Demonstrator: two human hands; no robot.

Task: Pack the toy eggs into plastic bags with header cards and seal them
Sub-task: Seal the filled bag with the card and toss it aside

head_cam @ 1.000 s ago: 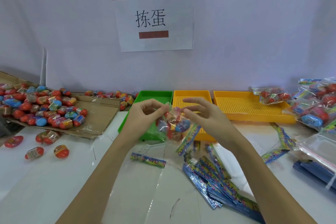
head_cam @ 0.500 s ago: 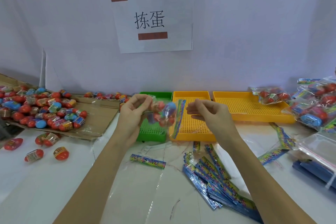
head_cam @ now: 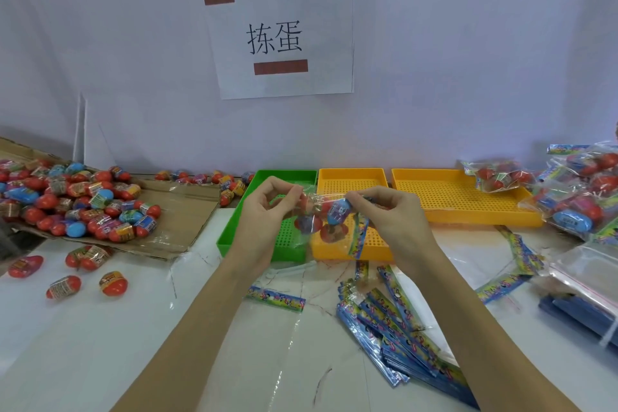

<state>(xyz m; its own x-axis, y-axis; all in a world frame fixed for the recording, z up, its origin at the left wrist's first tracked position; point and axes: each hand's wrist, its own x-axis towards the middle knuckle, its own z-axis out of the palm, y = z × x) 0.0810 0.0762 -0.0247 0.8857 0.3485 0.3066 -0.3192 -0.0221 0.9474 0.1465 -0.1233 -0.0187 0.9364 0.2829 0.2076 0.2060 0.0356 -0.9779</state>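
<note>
Both hands held one clear bag in the air above the near edges of the green tray and the middle tray. The left hand pinched the bag's top left corner between thumb and fingertips; the right hand pinched its top right corner the same way. The bag hung between and just below the two grips, with red and blue eggs inside, their number unclear. A header card dangled from the bag just below the right hand's fingers.

Three trays stood behind the grips: one green, two yellow, the far one to the right. Left of the grip lay a heap of loose eggs on cardboard, with five more eggs on the table. Below the right hand lay a stack of cards, too many to count, and one single card below the bag. Filled bags were piled far right.
</note>
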